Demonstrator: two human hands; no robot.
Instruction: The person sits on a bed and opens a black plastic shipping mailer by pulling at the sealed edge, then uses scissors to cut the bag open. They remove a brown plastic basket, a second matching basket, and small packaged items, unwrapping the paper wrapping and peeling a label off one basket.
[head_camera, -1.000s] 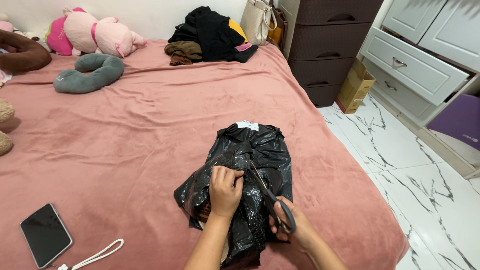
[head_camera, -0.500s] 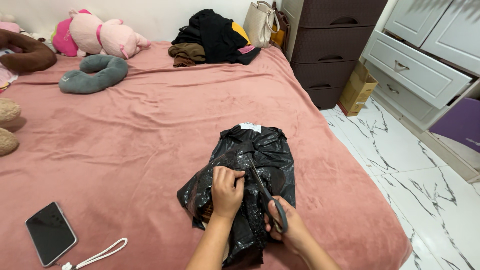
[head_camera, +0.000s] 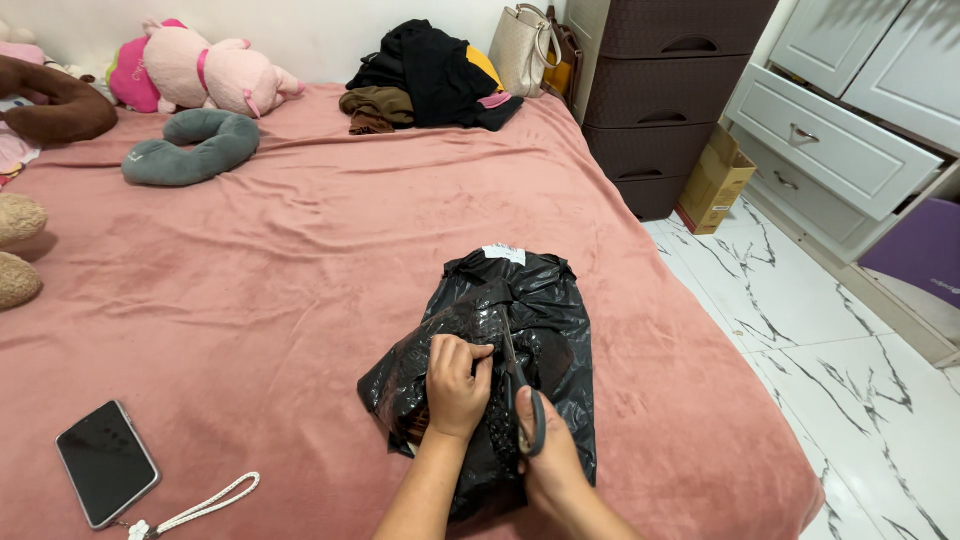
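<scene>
bag: black plastic bag (head_camera: 520, 350) on bed (head_camera: 250, 280), unmoved | left hand (head_camera: 455, 385): grip still pinching a fold of bag | right hand (head_camera: 545, 455): grip holding scissors (head_camera: 520, 390), blades slightly further into bag | phone (head_camera: 105, 462): far left of bag

Bed (head_camera: 300, 260) with pink cover.
On it: black plastic bag (head_camera: 530, 300), phone (head_camera: 105, 462), grey neck pillow (head_camera: 190, 145), plush toys (head_camera: 210, 75), clothes pile (head_camera: 430, 70).

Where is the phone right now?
The flat black smartphone lies on the pink bed cover at the lower left of the head view, beside a white wrist strap and well left of the black plastic bag.
</scene>
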